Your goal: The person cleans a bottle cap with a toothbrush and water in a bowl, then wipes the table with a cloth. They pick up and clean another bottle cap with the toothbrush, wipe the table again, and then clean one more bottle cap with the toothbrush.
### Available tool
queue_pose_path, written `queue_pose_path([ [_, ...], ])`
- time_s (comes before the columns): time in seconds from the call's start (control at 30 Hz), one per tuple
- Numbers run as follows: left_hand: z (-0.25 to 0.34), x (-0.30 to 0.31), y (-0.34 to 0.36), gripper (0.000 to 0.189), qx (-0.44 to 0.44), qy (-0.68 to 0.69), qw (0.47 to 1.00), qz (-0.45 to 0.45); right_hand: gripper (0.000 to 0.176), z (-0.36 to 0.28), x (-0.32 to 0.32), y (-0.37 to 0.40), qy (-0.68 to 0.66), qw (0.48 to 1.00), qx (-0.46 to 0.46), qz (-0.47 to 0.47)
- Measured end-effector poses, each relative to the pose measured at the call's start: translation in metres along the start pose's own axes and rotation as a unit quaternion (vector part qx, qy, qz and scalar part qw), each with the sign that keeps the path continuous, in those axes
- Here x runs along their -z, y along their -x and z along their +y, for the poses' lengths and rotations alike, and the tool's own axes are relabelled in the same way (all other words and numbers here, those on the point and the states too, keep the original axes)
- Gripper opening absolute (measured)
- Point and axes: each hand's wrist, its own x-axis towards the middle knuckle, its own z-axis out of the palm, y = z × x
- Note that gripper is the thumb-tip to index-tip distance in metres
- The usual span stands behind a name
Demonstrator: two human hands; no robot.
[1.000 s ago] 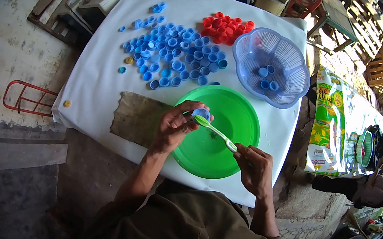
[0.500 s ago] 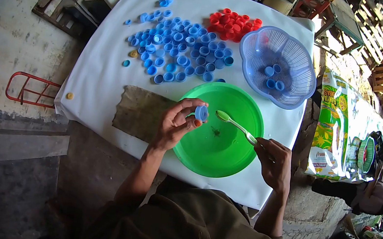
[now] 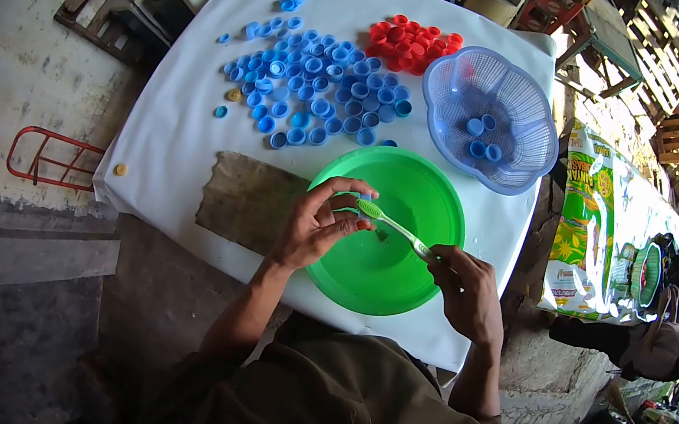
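Observation:
Between the fingers and thumb of my left hand [image 3: 316, 224] is a blue bottle cap [image 3: 365, 197], mostly hidden behind the toothbrush and fingers. My right hand [image 3: 472, 292] is closed round the handle of a green and white toothbrush [image 3: 397, 228]. The brush's green bristle head lies at the cap. Both hands are above a round green basin [image 3: 371, 291], which has a small dark patch in its bottom. A worn grey-brown cloth or mat [image 3: 249, 199] lies left of the basin, partly behind my left hand.
Many blue bottle caps [image 3: 306, 84] are spread over the white-covered table [image 3: 164, 151]. Red caps [image 3: 409, 42] are piled at the back. A blue plastic basket [image 3: 534, 145] at the right holds several blue caps. A red metal frame [image 3: 36, 154] stands left of the table.
My right hand has moved left, bringing the bristles to the cap. My left hand still holds the cap, which is now turned and largely covered.

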Motion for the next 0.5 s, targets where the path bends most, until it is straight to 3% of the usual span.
queue_pose_path([
  [0.13,-0.001,-0.003,0.002,0.041,-0.019,0.024,0.999,0.020,0.012,0.018,0.004,-0.004,0.052,0.995,-0.042,0.076],
  [0.17,-0.002,-0.001,0.003,0.042,-0.017,0.028,0.999,0.022,0.013,0.014,0.006,-0.004,0.013,0.995,-0.065,0.075],
  [0.3,-0.007,0.003,0.007,0.045,-0.032,0.024,0.999,0.021,0.015,-0.003,-0.002,-0.003,-0.013,0.999,0.025,0.018],
  [0.43,-0.007,0.007,0.010,0.042,-0.035,0.042,0.998,0.019,0.014,0.016,-0.002,-0.007,0.033,0.996,-0.022,0.086],
  [0.5,-0.002,0.009,0.008,0.035,-0.007,0.022,1.000,0.007,0.015,0.010,0.001,-0.006,-0.002,0.998,-0.011,0.066],
])
